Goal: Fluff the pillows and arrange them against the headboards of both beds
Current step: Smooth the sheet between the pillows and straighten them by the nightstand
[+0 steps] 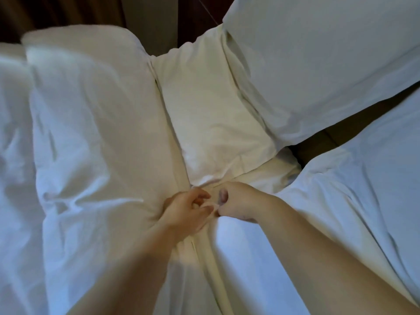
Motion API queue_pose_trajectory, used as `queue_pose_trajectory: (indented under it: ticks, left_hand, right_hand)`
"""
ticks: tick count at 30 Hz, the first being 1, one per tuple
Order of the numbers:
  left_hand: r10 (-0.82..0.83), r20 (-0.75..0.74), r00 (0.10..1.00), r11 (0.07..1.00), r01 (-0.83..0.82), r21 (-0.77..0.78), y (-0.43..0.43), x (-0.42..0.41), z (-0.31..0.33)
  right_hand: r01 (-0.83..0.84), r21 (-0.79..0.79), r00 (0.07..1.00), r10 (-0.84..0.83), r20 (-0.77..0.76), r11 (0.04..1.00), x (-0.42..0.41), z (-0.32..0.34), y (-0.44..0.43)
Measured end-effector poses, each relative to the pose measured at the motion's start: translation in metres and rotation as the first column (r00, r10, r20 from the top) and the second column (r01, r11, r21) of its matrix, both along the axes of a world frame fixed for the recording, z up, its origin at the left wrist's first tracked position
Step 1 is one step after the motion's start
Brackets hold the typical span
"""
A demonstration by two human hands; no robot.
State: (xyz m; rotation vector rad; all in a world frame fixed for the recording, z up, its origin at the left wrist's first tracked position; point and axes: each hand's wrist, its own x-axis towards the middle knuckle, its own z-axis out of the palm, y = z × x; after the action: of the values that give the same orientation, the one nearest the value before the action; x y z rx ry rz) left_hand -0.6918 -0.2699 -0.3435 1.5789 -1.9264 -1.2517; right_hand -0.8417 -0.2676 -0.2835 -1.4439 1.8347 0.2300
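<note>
Brown curtain [56, 12] hangs dark across the top of the head view, and below it everything is white bedding, so let's take it from left to right. On the left lies the big left pillow [91, 114], rumpled and creased, its far end up by the curtain. Right beside it, touching along a long seam, is the middle pillow [211, 114], creamier in this light and lying flat with its far corner towards the dark backdrop. Up in the right corner the right pillow [318, 64] overlaps the middle one's edge, tilted at an angle. Beneath that a dark gap [318, 142] opens, and past it the sheet [368, 201] of the neighbouring bed slopes away. Now the action, dead centre and low: both bare forearms reach in from the bottom edge and the hands meet at the near corners of the two pillows. The left hand [188, 210] has its fingers curled tight, bunching the left pillow's corner so creases fan out around it. The right hand [236, 201], just beside it and almost touching, pinches a fold [211, 221] of cloth at the middle pillow's near edge, thumb on top, the other fingers tucked out of sight beneath.
</note>
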Motion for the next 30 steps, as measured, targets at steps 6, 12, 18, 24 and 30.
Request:
queue_pose_trajectory:
  ticks: [6, 12, 18, 24, 30]
  left_hand:
    - [-0.061, 0.085, 0.995, 0.998, 0.063, -0.020, -0.006, 0.002, -0.007]
    - [0.077, -0.002, 0.997, 0.970, -0.076, -0.230, 0.014, 0.005, 0.005]
    - [0.117, 0.068, 0.991, 0.928, -0.084, -0.362, 0.018, 0.006, -0.001]
    - [0.242, 0.176, 0.954, 0.959, -0.207, -0.195, 0.037, 0.013, 0.015]
    - [0.137, 0.363, 0.921, 0.988, -0.101, -0.117, 0.096, -0.001, 0.077]
  right_hand:
    - [-0.130, -0.124, 0.982, 0.110, -0.154, 0.984, 0.015, -0.012, 0.002]
    - [-0.322, -0.671, 0.933, 0.103, -0.344, 0.669, 0.059, -0.037, 0.025]
    - [-0.283, -0.647, 0.948, 0.105, -0.299, 0.708, 0.056, -0.019, 0.035]
    - [-0.170, -0.680, 0.975, 0.022, -0.220, 0.713, 0.016, 0.034, 0.065]
    - [0.043, -0.636, 0.951, -0.227, -0.211, 0.770, -0.022, 0.081, 0.152]
